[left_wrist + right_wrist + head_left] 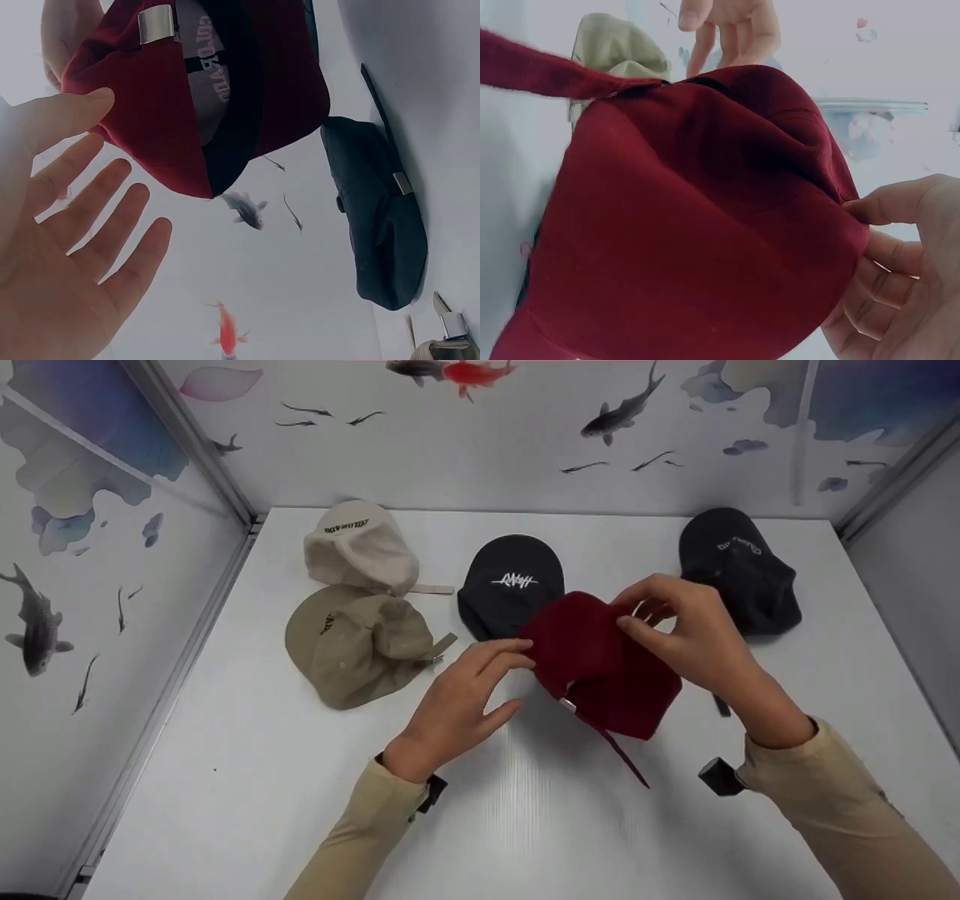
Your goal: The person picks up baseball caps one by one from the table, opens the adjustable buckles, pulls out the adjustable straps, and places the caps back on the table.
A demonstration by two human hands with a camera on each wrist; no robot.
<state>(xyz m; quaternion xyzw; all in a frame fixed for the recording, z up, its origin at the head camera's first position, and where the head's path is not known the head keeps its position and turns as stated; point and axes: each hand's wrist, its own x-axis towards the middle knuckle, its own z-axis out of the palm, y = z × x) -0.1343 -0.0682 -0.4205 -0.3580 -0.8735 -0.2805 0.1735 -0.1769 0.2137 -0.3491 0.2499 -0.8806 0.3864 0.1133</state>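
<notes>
A dark red baseball cap [574, 641] hangs above the table, its strap with a metal buckle [156, 25] dangling toward the near side. My right hand [694, 634] pinches the cap's crown between thumb and fingers, clearly seen in the right wrist view. On the cap's other side is my left hand [461, 701], fingers extended and spread, fingertips right at its edge. From the left wrist camera, the left thumb overlaps the red fabric while the other fingers stand apart from each other. Partly hidden behind the red cap is a black cap [514, 577] with white lettering.
At the left of the white table [247, 810] lie a cream cap [360, 547] and, in front of it, a khaki cap [352, 652]. A dark navy cap [739, 574] lies at the back right, behind the right hand. Panels [480, 457] with painted fish enclose the table.
</notes>
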